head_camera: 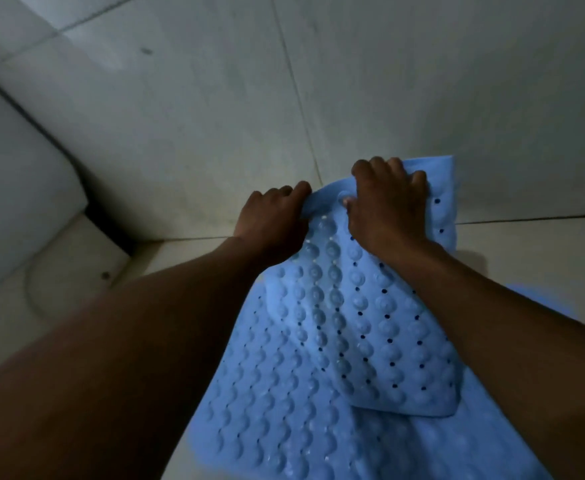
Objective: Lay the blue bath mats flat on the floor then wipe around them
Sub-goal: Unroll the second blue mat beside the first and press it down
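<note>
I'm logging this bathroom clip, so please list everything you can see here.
bath mats: two overlapping layers, blue, studded with suction cups, held up against the wall
wall tiles: several, pale grey, behind the mats
floor tiles: several, cream, lower left and far right
fixture: one, white, left edge; type unclear
left hand: one, grips the mats' top edge
right hand: one, grips the top edge next to the left hand
</note>
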Motion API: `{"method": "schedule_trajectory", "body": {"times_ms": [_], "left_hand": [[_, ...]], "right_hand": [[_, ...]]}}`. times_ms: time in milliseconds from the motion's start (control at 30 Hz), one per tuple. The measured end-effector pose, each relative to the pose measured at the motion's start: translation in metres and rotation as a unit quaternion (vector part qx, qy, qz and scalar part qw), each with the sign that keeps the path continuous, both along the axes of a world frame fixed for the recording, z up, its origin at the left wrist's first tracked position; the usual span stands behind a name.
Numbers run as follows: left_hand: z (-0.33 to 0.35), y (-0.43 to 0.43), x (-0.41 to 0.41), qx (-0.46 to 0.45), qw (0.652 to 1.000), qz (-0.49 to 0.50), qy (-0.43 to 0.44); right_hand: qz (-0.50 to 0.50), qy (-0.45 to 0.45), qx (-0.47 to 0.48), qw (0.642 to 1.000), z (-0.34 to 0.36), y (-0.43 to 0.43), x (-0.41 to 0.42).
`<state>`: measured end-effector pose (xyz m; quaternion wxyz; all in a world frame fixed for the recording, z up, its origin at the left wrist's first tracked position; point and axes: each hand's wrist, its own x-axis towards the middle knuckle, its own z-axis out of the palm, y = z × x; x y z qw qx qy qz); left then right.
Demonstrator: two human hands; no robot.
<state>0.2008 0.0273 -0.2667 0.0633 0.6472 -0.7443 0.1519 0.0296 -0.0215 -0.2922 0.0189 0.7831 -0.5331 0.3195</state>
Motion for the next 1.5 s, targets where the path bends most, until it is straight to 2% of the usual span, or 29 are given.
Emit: {"method": "schedule_trajectory", "body": {"times_ms": [300, 567, 800, 967, 1100, 1233, 1400, 1500], "left_hand": [[-0.019, 0.014, -0.001, 0.009, 0.999, 0.034, 0.016], [-0.016, 0.048, -0.009, 0.004, 0.999, -0.047, 0.009], [-0.011, 0.09, 0.02, -0.027, 0.995, -0.092, 0.024], [-0.004, 0.117, 0.02, -0.048, 0.989, -0.138, 0.006], [0.002, 0.133, 0.023, -0.074, 0.984, -0.162, -0.006], [0.002, 0.147, 0.025, -0.067, 0.982, -0.175, 0.013], [-0.022, 0.166, 0.036, -0.06, 0.986, -0.156, 0.029], [-0.047, 0.186, 0.03, -0.053, 0.989, -0.136, 0.035]], "right_hand": [[0.038, 0.087, -0.007, 0.995, -0.008, 0.009, -0.006], [0.004, 0.119, 0.092, 0.989, 0.009, 0.064, -0.038], [-0.008, 0.146, 0.092, 0.985, 0.041, 0.14, -0.025], [-0.066, 0.142, 0.116, 0.981, 0.051, 0.188, -0.022], [-0.086, 0.154, 0.1, 0.979, 0.056, 0.214, -0.021], [-0.099, 0.219, 0.12, 0.963, 0.064, 0.226, -0.021], [-0.11, 0.304, 0.065, 0.944, 0.051, 0.234, -0.015], [-0.109, 0.313, 0.043, 0.943, 0.029, 0.243, -0.017]]}}
